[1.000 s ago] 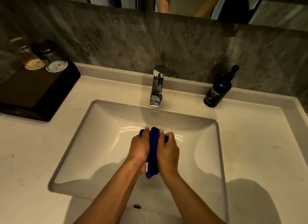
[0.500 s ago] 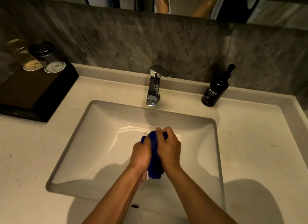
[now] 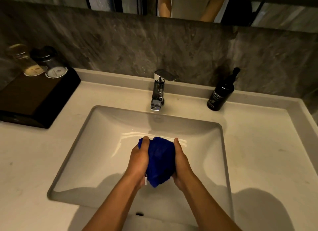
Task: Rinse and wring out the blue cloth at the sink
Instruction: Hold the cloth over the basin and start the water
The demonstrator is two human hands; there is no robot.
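From the head view, the blue cloth is bunched over the white sink, below the chrome tap. The left hand and right hand grip it from either side, fingers curled around it. A dark soap bottle stands on the worktop right of the tap.

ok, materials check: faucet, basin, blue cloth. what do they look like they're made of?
Faucet: polished, chrome-like metal, judging by its mirror reflections. Basin: glossy white, likely glazed ceramic; sharp highlights show on its wall. Blue cloth: soft, fuzzy textile, possibly microfibre or terry; it bunches between the left hand and right hand.
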